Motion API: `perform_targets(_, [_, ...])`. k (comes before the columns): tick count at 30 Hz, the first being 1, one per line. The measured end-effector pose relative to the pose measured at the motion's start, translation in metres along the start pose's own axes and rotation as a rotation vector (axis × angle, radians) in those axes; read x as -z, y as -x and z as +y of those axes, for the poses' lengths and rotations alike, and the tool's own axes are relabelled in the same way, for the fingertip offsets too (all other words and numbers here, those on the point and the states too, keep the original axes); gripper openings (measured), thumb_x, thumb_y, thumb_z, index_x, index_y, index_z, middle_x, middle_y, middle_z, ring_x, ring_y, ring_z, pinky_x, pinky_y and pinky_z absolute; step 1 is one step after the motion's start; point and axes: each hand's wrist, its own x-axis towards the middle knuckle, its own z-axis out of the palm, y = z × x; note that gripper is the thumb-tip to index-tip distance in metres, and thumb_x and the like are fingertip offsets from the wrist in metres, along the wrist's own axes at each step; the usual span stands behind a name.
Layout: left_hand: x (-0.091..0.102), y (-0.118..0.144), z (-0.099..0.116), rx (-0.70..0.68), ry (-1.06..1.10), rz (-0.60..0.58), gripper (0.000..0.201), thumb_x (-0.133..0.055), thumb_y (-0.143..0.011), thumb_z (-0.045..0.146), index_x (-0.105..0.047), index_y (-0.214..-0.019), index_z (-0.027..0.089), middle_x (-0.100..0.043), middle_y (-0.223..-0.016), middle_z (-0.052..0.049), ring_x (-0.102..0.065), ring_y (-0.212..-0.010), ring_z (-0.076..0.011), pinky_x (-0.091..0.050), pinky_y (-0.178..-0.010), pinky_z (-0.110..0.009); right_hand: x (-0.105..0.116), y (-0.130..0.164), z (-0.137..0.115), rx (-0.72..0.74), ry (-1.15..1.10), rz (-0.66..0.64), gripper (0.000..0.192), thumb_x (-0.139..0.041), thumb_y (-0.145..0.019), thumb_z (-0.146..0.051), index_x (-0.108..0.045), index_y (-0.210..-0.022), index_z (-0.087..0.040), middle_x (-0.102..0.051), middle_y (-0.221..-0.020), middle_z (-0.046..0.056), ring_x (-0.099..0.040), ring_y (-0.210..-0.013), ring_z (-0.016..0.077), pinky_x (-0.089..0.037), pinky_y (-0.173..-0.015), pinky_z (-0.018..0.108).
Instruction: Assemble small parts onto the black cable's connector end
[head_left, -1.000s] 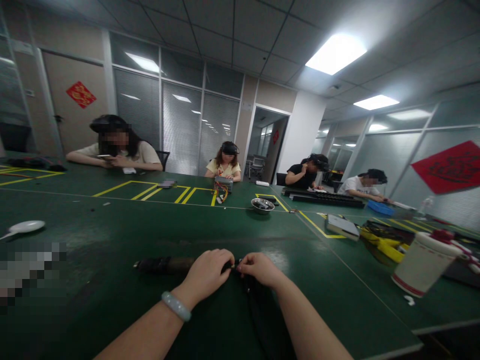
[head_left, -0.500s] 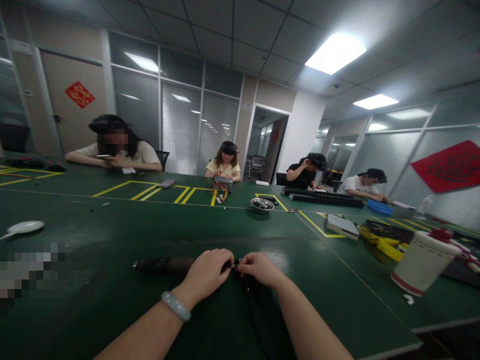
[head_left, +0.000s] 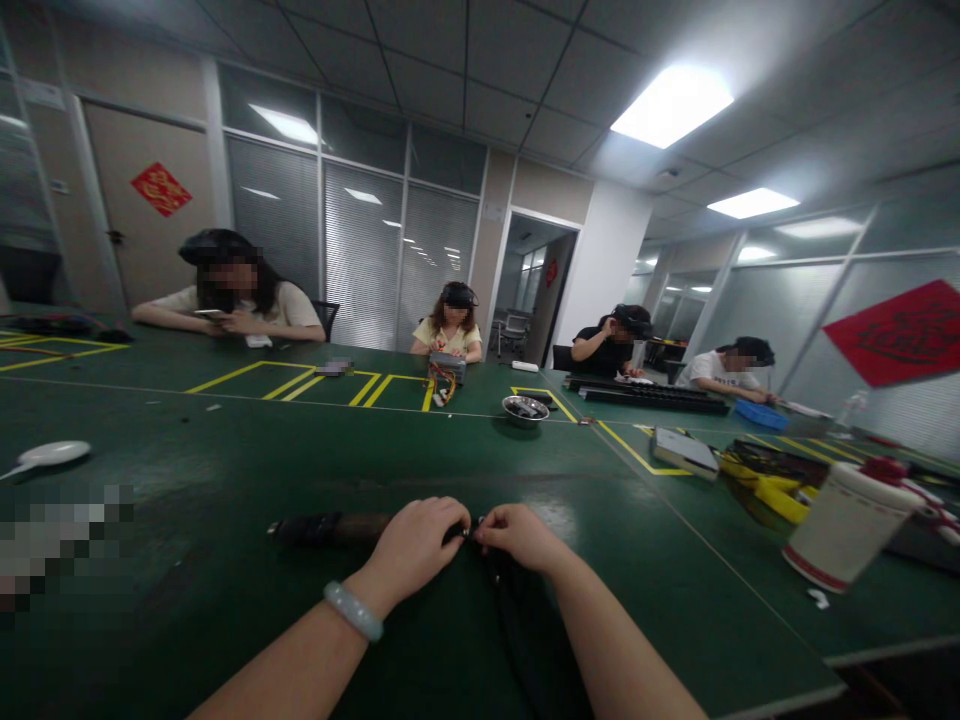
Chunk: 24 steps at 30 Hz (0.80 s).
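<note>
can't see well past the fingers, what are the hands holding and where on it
Left hand grips the right end of a dark rod-like object; right hand pinches a small part beside it, too small to identify.

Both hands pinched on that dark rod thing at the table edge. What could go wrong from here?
1. The left hand and right hand meet at a tiny bright part; it could slip out and vanish on the dark green table.
2. The dark rod lies unsupported beyond the left hand's grip and might roll.
3. The white cup stands near the right elbow; a wide move could tip it.
</note>
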Motion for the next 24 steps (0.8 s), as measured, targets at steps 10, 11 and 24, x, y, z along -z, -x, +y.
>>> perform_targets(10, [0.0005,0.0001,0.0014,0.035,-0.016,-0.016,0.015,-0.050,-0.089,0.032,-0.060,-0.098,0.026,-0.064,-0.104,-0.001,-0.058,-0.095,-0.0197,-0.041,-0.082,-0.033,0.0009,0.0014,-0.0021,0.002,0.019,0.003,0.017,-0.066,-0.078,-0.032,-0.071,-0.080,-0.016,-0.073,-0.077,0.003,-0.063,-0.068,0.0139,-0.041,-0.059,0.020])
perform_targets(11, [0.0008,0.0002,0.0015,0.028,-0.013,-0.017,0.015,-0.050,-0.089,0.031,-0.060,-0.098,0.026,-0.064,-0.104,0.000,-0.057,-0.095,-0.0195,-0.041,-0.082,-0.033,0.0008,0.0014,-0.0020,0.001,0.019,0.004,0.017,-0.066,-0.078,-0.032,-0.071,-0.080,-0.016,-0.073,-0.077,0.003,-0.063,-0.067,0.0139,-0.041,-0.059,0.020])
perform_targets(24, [0.0000,-0.0014,0.0002,0.036,-0.042,-0.017,0.013,-0.053,-0.088,0.031,-0.060,-0.097,0.026,-0.064,-0.103,-0.001,-0.058,-0.094,-0.0195,-0.040,-0.080,-0.033,-0.0003,-0.0001,-0.0007,0.025,0.038,0.014,0.018,-0.065,-0.078,-0.033,-0.072,-0.080,-0.017,-0.073,-0.076,0.002,-0.064,-0.070,0.0145,-0.043,-0.063,0.021])
